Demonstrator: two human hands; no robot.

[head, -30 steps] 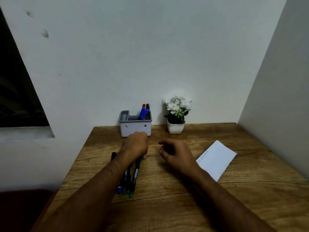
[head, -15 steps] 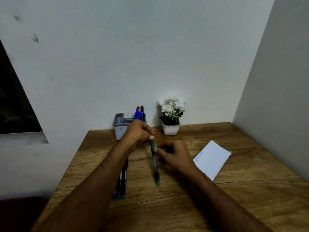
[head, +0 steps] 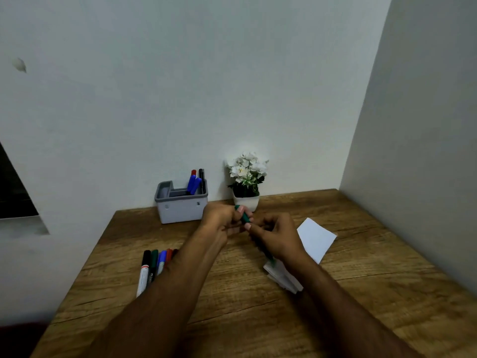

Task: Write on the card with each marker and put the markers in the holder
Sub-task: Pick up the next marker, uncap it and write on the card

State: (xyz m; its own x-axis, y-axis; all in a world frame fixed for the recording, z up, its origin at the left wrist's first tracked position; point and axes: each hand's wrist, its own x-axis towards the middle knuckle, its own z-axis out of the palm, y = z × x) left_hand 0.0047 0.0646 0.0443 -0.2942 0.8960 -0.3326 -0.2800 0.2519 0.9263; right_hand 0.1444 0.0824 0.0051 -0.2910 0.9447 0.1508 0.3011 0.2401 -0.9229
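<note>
Holder (head: 181, 209) left compartment free; flowerpot (head: 246, 200) just right; loose markers (head: 152, 267) front-left.

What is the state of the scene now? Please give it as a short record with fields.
surface: wooden table
left hand: grips the cap end of the green marker
right hand: grips the green marker's body
holder: grey, at the wall, with blue, red and black markers inside
loose markers: lying in a row left of the left arm
card: white, flat, right of the right hand
plant pot: white flowers, right of the holder
</note>
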